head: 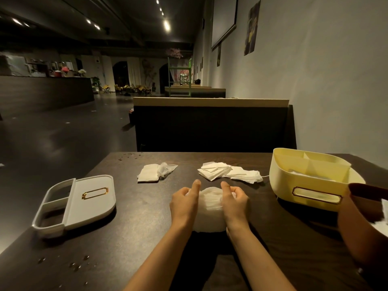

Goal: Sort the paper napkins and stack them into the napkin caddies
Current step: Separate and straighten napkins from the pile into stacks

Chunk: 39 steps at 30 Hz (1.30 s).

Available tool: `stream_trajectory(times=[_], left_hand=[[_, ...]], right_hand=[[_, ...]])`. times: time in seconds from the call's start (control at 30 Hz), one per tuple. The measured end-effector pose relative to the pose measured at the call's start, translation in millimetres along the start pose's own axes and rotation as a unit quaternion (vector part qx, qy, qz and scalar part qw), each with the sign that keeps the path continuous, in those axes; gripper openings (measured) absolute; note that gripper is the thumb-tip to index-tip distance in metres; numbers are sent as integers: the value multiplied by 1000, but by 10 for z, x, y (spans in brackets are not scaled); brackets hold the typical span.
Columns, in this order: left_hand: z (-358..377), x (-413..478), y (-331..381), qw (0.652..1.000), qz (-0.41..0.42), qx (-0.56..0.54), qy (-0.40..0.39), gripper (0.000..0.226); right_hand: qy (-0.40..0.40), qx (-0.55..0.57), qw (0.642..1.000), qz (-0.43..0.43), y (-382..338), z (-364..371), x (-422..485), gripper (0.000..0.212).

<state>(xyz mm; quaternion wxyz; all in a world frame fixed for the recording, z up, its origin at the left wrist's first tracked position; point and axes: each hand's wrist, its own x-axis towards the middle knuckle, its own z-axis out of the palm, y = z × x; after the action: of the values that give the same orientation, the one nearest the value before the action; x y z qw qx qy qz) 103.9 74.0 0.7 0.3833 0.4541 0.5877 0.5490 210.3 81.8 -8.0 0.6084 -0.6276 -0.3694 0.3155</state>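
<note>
You sit in a dim hall with a dark floor and a pale wall running behind the yellow caddy. A booth bench back stands beyond the caddy, across the dark wooden table that carries it.

The yellow caddy stands upright at the table's wall side, its label frame facing you. Dividers split it inside, and white napkins lie in the compartment nearest you. A dark brown shape sits just on its near side; you cannot tell what it is.

Well away from the yellow caddy, at the opposite edge, the grey caddy lies tipped on its side with the gold frame up and two compartments opening outward.

Your left hand and right hand clasp a napkin stack between them, fingers curled round its sides, index fingers pointing forward. A fanned napkin pile lies just beside the yellow caddy. Farther from it lie a folded napkin and a crumpled one, touching. Water drops dot the near corner.
</note>
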Motion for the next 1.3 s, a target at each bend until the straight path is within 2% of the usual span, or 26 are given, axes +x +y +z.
stream_trajectory(times=[0.1,0.17,0.27,0.37,0.47,0.57,0.67,0.73,0.83,0.9,0.93,1.03,1.2,1.3], left_hand=[[-14,67,-16,1000,-11,5,2,19],[-26,89,-10,999,-28,-23,-29,13],[-36,58,9,996,-40,-43,-68,21],[-85,25,61,992,-31,-53,-106,29],[-216,-5,37,977,18,6,-211,28],[-345,-37,-50,950,64,61,-300,51],[-363,-23,-102,950,112,99,-273,46],[-357,-8,-103,956,124,100,-248,40],[-350,13,-113,958,117,71,-251,44],[-347,1,-96,958,118,62,-253,42],[-342,-2,-87,958,121,58,-254,43],[-324,-5,-51,958,130,32,-253,46],[-270,-34,-91,955,126,60,-263,40],[-142,-112,-91,971,102,28,-215,29]], right_hand=[[8,-26,1000,-9,-11,-2,17,20],[5,-31,999,-15,-11,-16,29,26],[19,-46,998,-35,-7,-10,32,41],[50,-53,995,-67,-12,11,46,45],[76,-77,990,-91,-24,-1,63,47],[67,-79,989,-106,-5,-4,67,48],[-13,-64,993,-102,-2,-84,79,46],[-132,-22,989,-65,-12,-231,96,43],[-338,-30,940,-27,8,-515,115,61],[-380,-68,921,-48,17,-614,124,76],[-366,-82,924,-66,20,-627,134,75],[-309,-60,944,-99,-14,-637,136,54],[-272,1,962,-19,-42,-523,51,32],[-163,20,986,11,-12,-361,43,44]])
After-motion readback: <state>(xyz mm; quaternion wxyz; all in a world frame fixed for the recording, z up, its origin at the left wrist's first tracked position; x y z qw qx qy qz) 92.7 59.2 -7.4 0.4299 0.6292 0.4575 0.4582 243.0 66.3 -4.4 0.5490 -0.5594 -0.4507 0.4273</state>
